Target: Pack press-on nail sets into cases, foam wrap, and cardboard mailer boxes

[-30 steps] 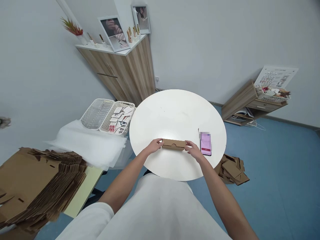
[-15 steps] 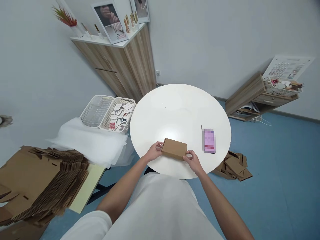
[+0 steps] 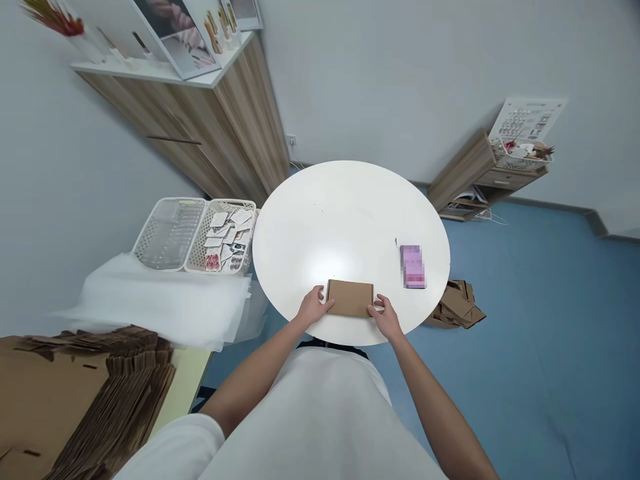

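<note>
A small closed brown cardboard box [image 3: 351, 298] lies near the front edge of the round white table [image 3: 340, 207]. My left hand [image 3: 313, 307] holds its left side, the thumb on the near left corner. On the opposite side, my right hand [image 3: 385, 317] grips the near right corner with thumb and fingers. Right of the box, apart from my right hand, is a blurred pink-purple item [image 3: 413, 267].
Left of the table stand white baskets, one with small cards [image 3: 225, 233], by translucent sheets [image 3: 160, 300]. Stacked flat cardboard [image 3: 120, 393] is at lower left. More cardboard [image 3: 456, 305] sits right of the table. A wooden cabinet [image 3: 210, 127] stands behind.
The box has turned slightly, and its front edge now runs nearly straight across. My left thumb has moved onto its near left corner. The camera view has shifted.
</note>
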The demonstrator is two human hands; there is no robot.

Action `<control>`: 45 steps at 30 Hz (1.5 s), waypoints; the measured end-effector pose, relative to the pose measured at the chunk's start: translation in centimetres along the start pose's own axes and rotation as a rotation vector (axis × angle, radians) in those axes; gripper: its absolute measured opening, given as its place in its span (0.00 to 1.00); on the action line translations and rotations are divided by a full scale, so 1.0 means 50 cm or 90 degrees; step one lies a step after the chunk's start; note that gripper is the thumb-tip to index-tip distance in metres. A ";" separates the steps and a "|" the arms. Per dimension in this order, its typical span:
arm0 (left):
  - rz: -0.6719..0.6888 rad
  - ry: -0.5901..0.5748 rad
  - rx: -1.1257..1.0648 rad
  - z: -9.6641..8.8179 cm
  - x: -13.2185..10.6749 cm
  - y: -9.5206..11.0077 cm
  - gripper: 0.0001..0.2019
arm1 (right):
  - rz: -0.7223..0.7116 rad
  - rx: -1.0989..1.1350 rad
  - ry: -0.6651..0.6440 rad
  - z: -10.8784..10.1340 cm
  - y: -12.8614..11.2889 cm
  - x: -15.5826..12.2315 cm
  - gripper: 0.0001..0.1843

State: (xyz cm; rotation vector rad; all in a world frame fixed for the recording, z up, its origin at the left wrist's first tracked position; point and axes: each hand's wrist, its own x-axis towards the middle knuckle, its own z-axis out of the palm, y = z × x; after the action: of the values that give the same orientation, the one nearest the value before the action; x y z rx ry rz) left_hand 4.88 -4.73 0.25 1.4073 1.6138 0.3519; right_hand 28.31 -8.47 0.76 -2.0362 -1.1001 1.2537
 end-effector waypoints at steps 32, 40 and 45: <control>0.322 -0.133 0.068 0.333 -0.015 0.357 0.31 | 0.024 0.088 0.354 -0.307 0.175 -0.085 0.30; 0.304 -0.317 0.105 0.628 0.076 0.583 0.36 | 0.159 0.037 0.425 -0.579 0.325 -0.030 0.35; 0.449 -0.364 0.060 0.701 0.108 0.683 0.36 | 0.082 0.111 0.528 -0.660 0.350 0.001 0.34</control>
State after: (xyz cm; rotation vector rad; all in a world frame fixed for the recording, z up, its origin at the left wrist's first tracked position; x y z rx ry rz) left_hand 53.86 -1.84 4.20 1.9134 0.6521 0.2382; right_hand 64.35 -18.12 2.37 -2.1740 -0.4519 0.4197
